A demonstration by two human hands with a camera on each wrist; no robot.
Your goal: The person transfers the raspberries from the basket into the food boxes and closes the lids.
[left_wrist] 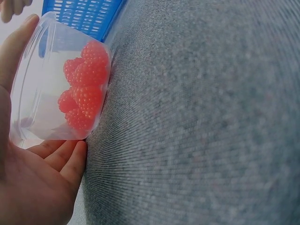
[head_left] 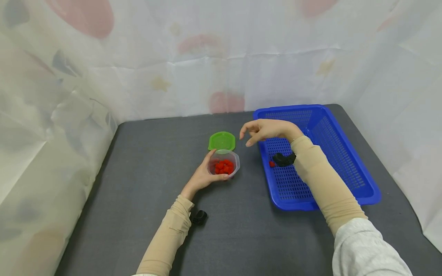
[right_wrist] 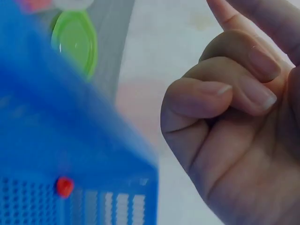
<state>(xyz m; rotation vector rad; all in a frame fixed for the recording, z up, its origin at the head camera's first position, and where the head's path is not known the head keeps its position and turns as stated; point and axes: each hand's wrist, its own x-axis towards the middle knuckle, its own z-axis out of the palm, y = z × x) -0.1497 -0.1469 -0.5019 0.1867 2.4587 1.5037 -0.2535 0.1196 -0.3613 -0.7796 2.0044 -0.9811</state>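
My left hand [head_left: 201, 178] grips a clear plastic cup [head_left: 225, 164] standing on the dark table, thumb at the near side and fingers round the left wall. The cup holds several red raspberries [head_left: 223, 167]. Seen from the left wrist, the cup [left_wrist: 40, 84] lies against my palm [left_wrist: 28, 187] with the raspberries [left_wrist: 84, 96] piled at its bottom. My right hand [head_left: 258, 131] hovers above the blue basket's left edge, fingers loosely curled and holding nothing. Its curled fingers [right_wrist: 220, 117] fill the right wrist view.
A green lid [head_left: 222, 141] lies flat just behind the cup, also visible as the lid [right_wrist: 75, 40]. The blue mesh basket [head_left: 286, 109] stands at the right with one red raspberry [head_left: 271, 164] inside. White patterned curtains surround the grey table [head_left: 155, 153].
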